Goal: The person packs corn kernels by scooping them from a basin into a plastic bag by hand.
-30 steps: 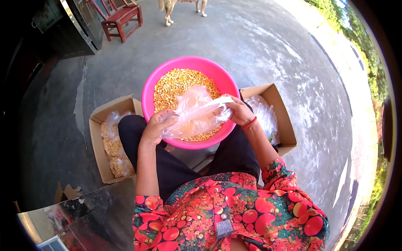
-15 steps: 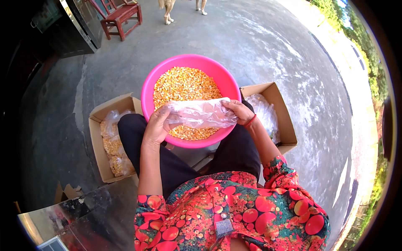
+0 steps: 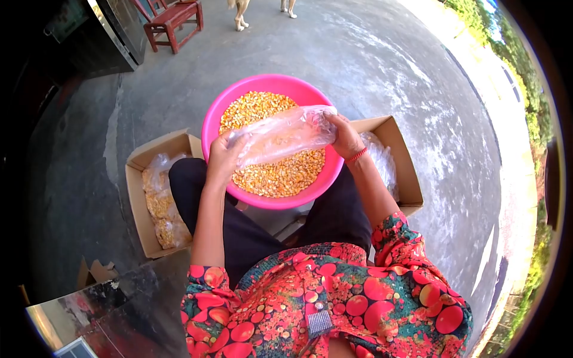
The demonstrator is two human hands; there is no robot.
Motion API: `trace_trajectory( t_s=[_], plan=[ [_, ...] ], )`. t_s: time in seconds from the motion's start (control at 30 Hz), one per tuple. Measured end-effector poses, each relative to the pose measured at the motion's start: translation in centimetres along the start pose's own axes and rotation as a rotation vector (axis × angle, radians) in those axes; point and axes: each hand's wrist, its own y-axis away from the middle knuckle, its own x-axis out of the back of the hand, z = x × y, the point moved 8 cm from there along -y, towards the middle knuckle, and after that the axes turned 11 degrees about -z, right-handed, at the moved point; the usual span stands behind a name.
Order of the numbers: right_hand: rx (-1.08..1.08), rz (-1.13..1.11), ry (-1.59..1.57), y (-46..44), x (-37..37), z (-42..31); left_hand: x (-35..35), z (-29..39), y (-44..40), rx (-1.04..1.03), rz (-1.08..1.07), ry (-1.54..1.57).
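**Clear plastic bag (image 3: 283, 136) pinched at both ends**

In the left hand (image 3: 224, 156), a closed grip on one end; in the right hand (image 3: 347, 138), red bracelet (image 3: 356, 155) at the wrist, a matching grip on the other. Bag stretched over a pink basin (image 3: 313, 95) of yellow corn kernels (image 3: 280, 178). To the left, a cardboard box (image 3: 138, 206) with kernel-filled bags (image 3: 156, 197); to the right, another box (image 3: 407, 161) with clear plastic (image 3: 382, 158). Farther out, a red chair (image 3: 173, 19) and dog's legs (image 3: 242, 15) on grey floor (image 3: 382, 65).
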Motion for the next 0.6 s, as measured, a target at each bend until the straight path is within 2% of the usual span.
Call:
trace_trajectory(
  t_s=[0.03, 0.07, 0.13, 0.17, 0.23, 0.3, 0.37, 0.4, 0.43, 0.47, 0.5, 0.53, 0.57, 0.6],
  plan=[
    [0.092, 0.106, 0.095, 0.8, -2.3, -2.0, 0.4, 1.3, -0.6, -0.075, 0.035, 0.03],
    [0.089, 0.106, 0.096, 0.9, -2.5, -2.1, 0.8, 2.2, -1.2, -0.15, 0.068, 0.059],
    [0.483, 0.285, 0.691, 2.8, -3.2, -6.4, 1.4, 2.2, -2.3, -0.139, 0.064, 0.073],
    [0.474, 0.227, 0.661, 3.1, -3.7, -6.5, 1.7, 2.3, -2.7, -0.169, 0.096, 0.13],
    [0.352, -0.098, 0.519, 3.4, -7.7, -4.8, 2.1, 1.9, -3.2, -0.203, 0.153, 0.208],
    [0.126, -0.448, 0.726, 3.3, -13.3, -0.7, 1.2, 1.5, -3.1, -0.19, 0.103, 0.242],
    [0.163, -0.727, 1.04, 3.1, -17.5, 3.7, 0.4, 0.8, -3.1, -0.145, 0.01, 0.259],
    [0.381, -0.694, 1.117, 2.3, -18.0, 5.5, 0.1, 0.9, -3.0, -0.142, 0.012, 0.257],
    [0.45, -0.61, 1.154, 1.0, -17.6, 7.9, -0.8, 0.9, -2.7, -0.124, -0.023, 0.298],
    [0.286, -0.569, 1.314, -0.6, -16.5, 11.2, -1.4, 1.0, -2.4, -0.109, -0.059, 0.339],
    [0.24, -0.585, 1.348, -1.6, -16.2, 13.7, -1.6, 0.7, -2.2, -0.083, -0.147, 0.317],
    [0.192, -0.601, 1.381, -2.2, -15.8, 15.5, -1.6, 0.9, -2.0, -0.085, -0.149, 0.315],
    [0.194, -0.599, 1.382, -2.4, -15.2, 16.1, -1.5, 0.7, -1.9, -0.056, -0.116, 0.343],
    [0.216, -0.695, 1.306, -2.1, -15.4, 16.6, -1.4, 0.7, -1.7, -0.025, -0.081, 0.372]
  ],
)
